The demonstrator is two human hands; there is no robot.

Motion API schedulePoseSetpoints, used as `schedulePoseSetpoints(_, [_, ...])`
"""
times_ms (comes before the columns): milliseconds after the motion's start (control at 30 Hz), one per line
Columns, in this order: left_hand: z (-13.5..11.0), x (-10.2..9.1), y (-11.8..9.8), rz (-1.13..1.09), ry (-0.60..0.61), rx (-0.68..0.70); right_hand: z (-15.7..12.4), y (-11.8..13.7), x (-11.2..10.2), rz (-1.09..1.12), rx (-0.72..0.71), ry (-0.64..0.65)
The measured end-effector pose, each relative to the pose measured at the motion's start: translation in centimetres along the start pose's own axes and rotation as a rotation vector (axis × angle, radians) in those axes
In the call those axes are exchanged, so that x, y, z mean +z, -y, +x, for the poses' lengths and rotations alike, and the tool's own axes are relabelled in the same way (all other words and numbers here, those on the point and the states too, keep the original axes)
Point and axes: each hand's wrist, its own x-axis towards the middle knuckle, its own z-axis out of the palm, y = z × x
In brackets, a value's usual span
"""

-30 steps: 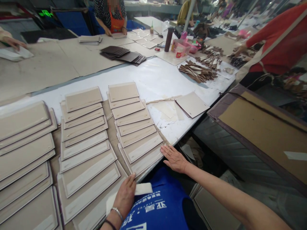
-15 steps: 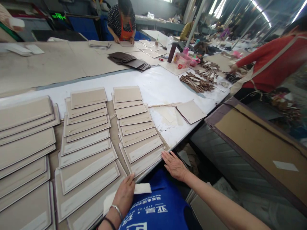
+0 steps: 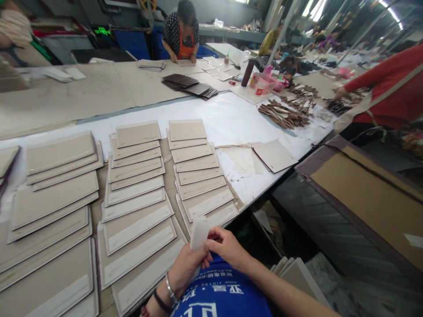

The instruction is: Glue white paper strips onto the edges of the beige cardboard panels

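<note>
My left hand (image 3: 185, 264), with a silver bangle at its wrist, is closed around white strips (image 3: 199, 233) that stick up above its thumb. My right hand (image 3: 228, 246) has come against the left one, its thumb and fingers pinched at the right edge of the strips. How many strips there are is hidden. Just beyond the hands lie overlapping beige panels (image 3: 137, 240) in slanting columns on the table. Those nearest me carry white strips along their lower edges; the farther ones show faint smears there instead.
A separate beige panel stack (image 3: 276, 156) lies by the table edge. Dark panels (image 3: 188, 84), brown strips (image 3: 284, 114) and a pink basket (image 3: 262, 83) stand farther back. A large box (image 3: 366, 189) is at right. One co-worker (image 3: 181, 33) bends over the far table; a red sleeve (image 3: 380, 75) reaches in.
Both hands have left the nearest panels and come together in front of my apron. The white strips, low in my left hand before, are now raised upright. The view has shifted left.
</note>
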Motion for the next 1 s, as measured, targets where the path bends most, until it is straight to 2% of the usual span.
schedulePoseSetpoints(100, [-0.3, 0.2, -0.6, 0.008, -0.005, -0.007, 0.7, 0.8, 2.0, 0.202, 0.085, 0.022])
schedulePoseSetpoints(167, [-0.6, -0.1, -0.7, -0.023, -0.004, -0.001, 1.1, 0.7, 2.7, 0.215, 0.111, -0.007])
schedulePoseSetpoints(267, [-1.0, -0.7, -0.5, -0.168, -0.011, -0.012, 1.4, 0.4, 3.2, 0.097, 0.068, -0.107])
schedulePoseSetpoints(333, [-1.2, -1.2, -0.3, -0.219, -0.067, -0.015, 1.4, 0.2, 3.6, -0.025, -0.007, -0.186])
schedulePoseSetpoints(500, [-1.1, -2.4, 0.2, -0.133, -0.285, 0.042, 1.1, 0.2, 5.0, -0.183, -0.093, -0.234])
schedulePoseSetpoints(667, [-0.9, -2.5, 0.5, -0.094, -0.362, 0.058, 0.8, 0.5, 6.2, -0.249, -0.091, -0.331])
schedulePoseSetpoints(767, [-0.8, -2.5, 0.2, -0.042, -0.363, 0.07, 1.3, 0.6, 6.3, -0.255, -0.125, -0.379])
schedulePoseSetpoints(867, [-0.5, -2.7, -0.1, 0.074, -0.357, 0.124, 2.2, 0.5, 5.8, -0.154, -0.12, -0.422])
schedulePoseSetpoints(1000, [0.4, -2.6, -0.3, 0.287, -0.37, 0.193, 4.1, 0.4, 4.5, 0.046, -0.038, -0.378])
